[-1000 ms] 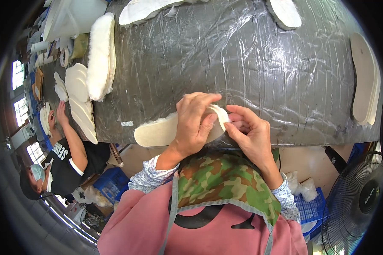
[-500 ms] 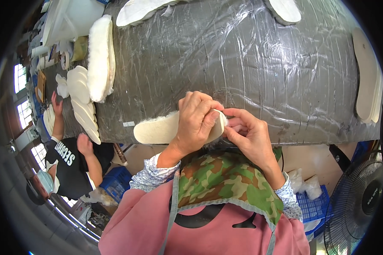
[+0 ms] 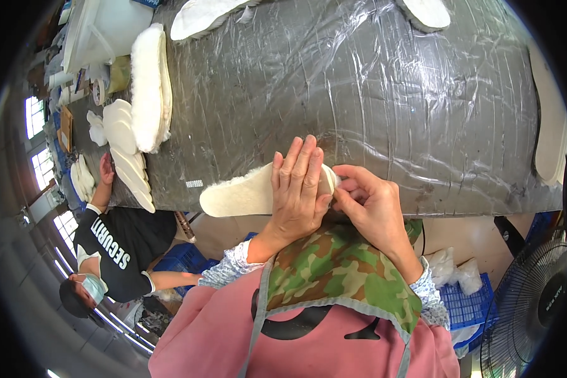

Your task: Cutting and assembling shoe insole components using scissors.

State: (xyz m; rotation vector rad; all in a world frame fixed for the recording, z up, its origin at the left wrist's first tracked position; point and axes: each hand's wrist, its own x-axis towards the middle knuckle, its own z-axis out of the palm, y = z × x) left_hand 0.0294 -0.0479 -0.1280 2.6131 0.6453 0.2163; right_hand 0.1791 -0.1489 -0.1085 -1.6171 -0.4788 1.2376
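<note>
A cream insole with a fluffy fleece edge [image 3: 236, 196] lies sole side up along the near edge of the table. Across its right half my left hand [image 3: 298, 189] rests flat, fingers stretched out and pointing away from me. My right hand [image 3: 373, 200] has thumb and fingers closed in a pinch at the insole's right end, where white fleece and a layered edge show. The exact spot between those fingertips is partly hidden. Part of the insole is covered by the left hand.
Grey plastic film covers the table [image 3: 264, 101]. Fleece insoles [image 3: 150, 88] and overlapping plain insoles [image 3: 131, 170] lie left; another stack [image 3: 551, 120] is far right. A co-worker [image 3: 116, 242] stands at left. A black fan [image 3: 542, 302] and blue crate [image 3: 466, 305] stand right.
My left hand has gone from curled fingers at the insole's right end to lying flat on it. The right hand keeps its pinch. The co-worker's arms have moved.
</note>
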